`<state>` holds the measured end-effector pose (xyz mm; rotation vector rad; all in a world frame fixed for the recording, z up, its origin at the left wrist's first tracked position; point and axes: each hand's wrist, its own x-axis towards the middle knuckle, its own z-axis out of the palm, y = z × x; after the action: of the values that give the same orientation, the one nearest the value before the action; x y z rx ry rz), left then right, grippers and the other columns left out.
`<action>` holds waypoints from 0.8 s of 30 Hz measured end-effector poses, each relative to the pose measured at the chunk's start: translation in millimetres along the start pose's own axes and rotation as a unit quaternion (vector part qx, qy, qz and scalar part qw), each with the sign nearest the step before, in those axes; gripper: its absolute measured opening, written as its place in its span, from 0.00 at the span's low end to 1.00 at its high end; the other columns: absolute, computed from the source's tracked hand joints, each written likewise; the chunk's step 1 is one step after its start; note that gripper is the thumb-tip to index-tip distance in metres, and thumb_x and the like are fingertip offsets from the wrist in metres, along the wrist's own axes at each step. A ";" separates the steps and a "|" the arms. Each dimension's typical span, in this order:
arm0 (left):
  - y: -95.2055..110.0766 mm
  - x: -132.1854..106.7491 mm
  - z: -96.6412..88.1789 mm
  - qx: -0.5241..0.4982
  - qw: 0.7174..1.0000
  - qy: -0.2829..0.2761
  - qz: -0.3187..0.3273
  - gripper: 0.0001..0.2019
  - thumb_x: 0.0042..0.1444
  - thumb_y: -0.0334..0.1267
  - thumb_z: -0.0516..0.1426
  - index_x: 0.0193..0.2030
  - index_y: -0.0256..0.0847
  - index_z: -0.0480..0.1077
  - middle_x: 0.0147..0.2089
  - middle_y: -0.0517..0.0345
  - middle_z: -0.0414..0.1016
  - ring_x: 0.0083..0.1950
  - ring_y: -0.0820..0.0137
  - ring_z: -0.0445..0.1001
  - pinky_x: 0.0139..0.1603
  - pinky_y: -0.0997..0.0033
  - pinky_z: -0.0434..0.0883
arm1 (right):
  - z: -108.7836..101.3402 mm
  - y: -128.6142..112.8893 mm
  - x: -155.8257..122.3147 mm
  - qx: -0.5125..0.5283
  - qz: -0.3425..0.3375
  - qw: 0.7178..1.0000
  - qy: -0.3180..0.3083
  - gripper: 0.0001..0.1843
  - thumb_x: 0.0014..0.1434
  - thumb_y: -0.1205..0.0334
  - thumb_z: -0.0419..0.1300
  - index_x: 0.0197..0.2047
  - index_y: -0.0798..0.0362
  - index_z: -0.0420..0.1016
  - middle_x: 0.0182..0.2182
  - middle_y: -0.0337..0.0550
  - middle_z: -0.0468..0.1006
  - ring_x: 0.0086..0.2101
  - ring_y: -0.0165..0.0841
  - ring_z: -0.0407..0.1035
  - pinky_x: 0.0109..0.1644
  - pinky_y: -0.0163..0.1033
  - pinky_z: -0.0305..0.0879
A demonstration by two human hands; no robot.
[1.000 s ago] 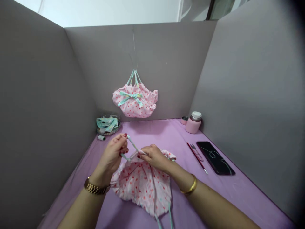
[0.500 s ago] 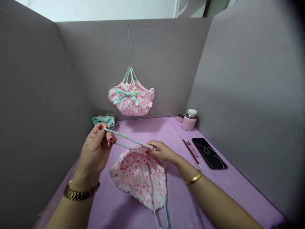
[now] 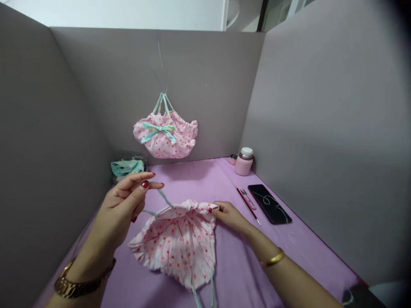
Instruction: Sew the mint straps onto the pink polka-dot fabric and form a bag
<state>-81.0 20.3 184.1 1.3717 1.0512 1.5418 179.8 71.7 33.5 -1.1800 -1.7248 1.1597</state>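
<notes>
A pink dotted fabric pouch (image 3: pixel 176 244) with ruffled edges lies on the purple cloth (image 3: pixel 224 179) in front of me. A thin teal drawstring (image 3: pixel 163 197) runs out of its gathered top edge. My left hand (image 3: pixel 126 205) is raised above the pouch's left side and pinches this string between thumb and fingers. My right hand (image 3: pixel 229 215) rests on the cloth and grips the gathered edge at the pouch's upper right. Two more teal string ends trail off the pouch's near side.
A finished pink pouch with a teal bow (image 3: pixel 165 136) hangs on the back partition. Teal fabric strips (image 3: pixel 126 167) sit in a dish at the back left. A pink flask (image 3: pixel 244 161), a red pencil, small snips (image 3: pixel 248 198) and a black phone (image 3: pixel 269 203) lie to the right.
My left hand drew the teal string up and out to the left, then came back a little lower. The pouch's top edge has gathered tighter. My right hand kept its grip on the edge.
</notes>
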 end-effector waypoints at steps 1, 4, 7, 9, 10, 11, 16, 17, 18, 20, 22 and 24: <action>1.2 -0.2 0.1 -0.006 1.000 0.025 0.017 0.11 0.51 0.35 0.57 0.42 0.44 0.70 0.34 0.56 0.78 0.15 0.83 0.47 0.12 0.83 0.50 | 2.5 2.7 0.9 -0.004 0.004 1.000 0.018 0.15 0.53 0.53 0.55 0.26 0.57 0.70 0.21 0.37 0.69 0.24 0.29 0.63 0.27 0.31 0.57; 0.6 -2.4 -2.1 0.020 0.996 0.071 0.050 0.10 0.52 0.35 0.56 0.43 0.47 0.71 0.36 0.59 0.77 0.17 0.81 0.50 0.14 0.83 0.52 | 4.6 4.8 1.7 -0.025 0.011 0.995 0.095 0.14 0.55 0.53 0.52 0.28 0.56 0.68 0.23 0.39 0.69 0.26 0.30 0.63 0.27 0.32 0.56; -7.8 -12.9 -0.9 0.101 0.994 -0.007 0.029 0.10 0.51 0.36 0.57 0.42 0.47 0.71 0.32 0.61 0.76 0.19 0.79 0.58 0.16 0.82 0.60 | 3.7 -3.4 -12.2 -0.061 0.009 0.985 0.163 0.12 0.55 0.55 0.52 0.32 0.54 0.68 0.30 0.42 0.71 0.33 0.32 0.63 0.32 0.33 0.56; -17.4 -25.6 5.4 0.160 0.980 -0.120 -0.002 0.11 0.52 0.37 0.56 0.43 0.47 0.71 0.28 0.61 0.74 0.21 0.76 0.63 0.19 0.80 0.64 | 7.6 -9.9 -33.3 -0.083 0.015 0.984 0.159 0.12 0.53 0.55 0.54 0.24 0.54 0.68 0.24 0.40 0.69 0.27 0.31 0.61 0.28 0.32 0.52; -23.3 -32.9 10.4 0.193 0.965 -0.178 -0.014 0.11 0.53 0.37 0.55 0.44 0.47 0.71 0.28 0.61 0.74 0.22 0.75 0.66 0.20 0.78 0.65 | 12.0 -12.1 -46.5 -0.094 0.023 0.987 0.132 0.15 0.52 0.55 0.56 0.19 0.54 0.66 0.18 0.37 0.65 0.22 0.28 0.58 0.25 0.32 0.49; -29.7 -40.4 16.4 0.232 0.944 -0.235 -0.019 0.12 0.54 0.36 0.54 0.45 0.48 0.71 0.31 0.60 0.75 0.25 0.73 0.68 0.25 0.76 0.67 | 18.3 -13.1 -60.3 -0.105 0.034 0.990 0.090 0.18 0.49 0.55 0.59 0.14 0.54 0.63 0.13 0.35 0.60 0.18 0.26 0.54 0.22 0.32 0.45; -68.2 -71.9 50.6 0.320 0.848 -0.423 0.008 0.24 0.48 0.25 0.54 0.52 0.48 0.66 0.47 0.55 0.74 0.45 0.64 0.70 0.46 0.64 0.66 | 57.3 -9.3 -109.9 -0.161 0.108 0.979 -0.067 0.15 0.46 0.64 0.57 0.13 0.55 0.59 0.11 0.32 0.54 0.16 0.24 0.49 0.21 0.32 0.38; -76.9 -76.0 56.7 0.326 0.832 -0.447 0.024 0.26 0.47 0.24 0.53 0.53 0.47 0.65 0.49 0.53 0.73 0.47 0.63 0.69 0.48 0.62 0.65 | 61.5 -10.2 -112.8 -0.156 0.107 0.981 -0.052 0.13 0.47 0.66 0.55 0.15 0.55 0.58 0.13 0.33 0.56 0.17 0.24 0.51 0.21 0.32 0.39; -85.4 -79.1 62.3 0.331 0.821 -0.463 0.038 0.27 0.46 0.23 0.53 0.54 0.47 0.64 0.51 0.52 0.72 0.49 0.62 0.68 0.50 0.61 0.64 | 63.4 -12.7 -113.9 -0.142 0.101 0.984 -0.039 0.12 0.49 0.66 0.53 0.17 0.54 0.59 0.14 0.34 0.58 0.18 0.25 0.52 0.22 0.32 0.40; -101.2 -82.1 71.1 0.337 0.818 -0.463 0.042 0.28 0.43 0.25 0.54 0.54 0.45 0.64 0.54 0.50 0.69 0.52 0.60 0.67 0.54 0.60 0.61 | 60.5 -22.6 -113.2 -0.101 0.073 0.992 -0.036 0.12 0.54 0.64 0.50 0.20 0.54 0.58 0.16 0.34 0.59 0.20 0.26 0.52 0.23 0.32 0.43; -113.8 -81.3 76.4 0.356 0.829 -0.430 0.022 0.23 0.45 0.25 0.53 0.49 0.45 0.68 0.47 0.52 0.73 0.48 0.60 0.70 0.51 0.63 0.63 | 52.3 -36.7 -112.8 -0.045 0.039 0.996 -0.063 0.15 0.58 0.60 0.48 0.21 0.53 0.56 0.17 0.34 0.57 0.21 0.26 0.50 0.24 0.32 0.44; -122.7 -78.4 78.0 0.370 0.840 -0.396 0.005 0.23 0.47 0.24 0.48 0.48 0.46 0.69 0.44 0.55 0.74 0.47 0.62 0.71 0.49 0.66 0.65 | 43.0 -50.5 -114.6 -0.010 0.005 0.994 -0.105 0.19 0.60 0.54 0.47 0.21 0.53 0.53 0.18 0.34 0.55 0.22 0.26 0.49 0.25 0.32 0.45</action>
<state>8.3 -7.0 47.9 2.2535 1.0989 0.3874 161.8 -57.1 58.2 -1.1127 -1.8922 1.3156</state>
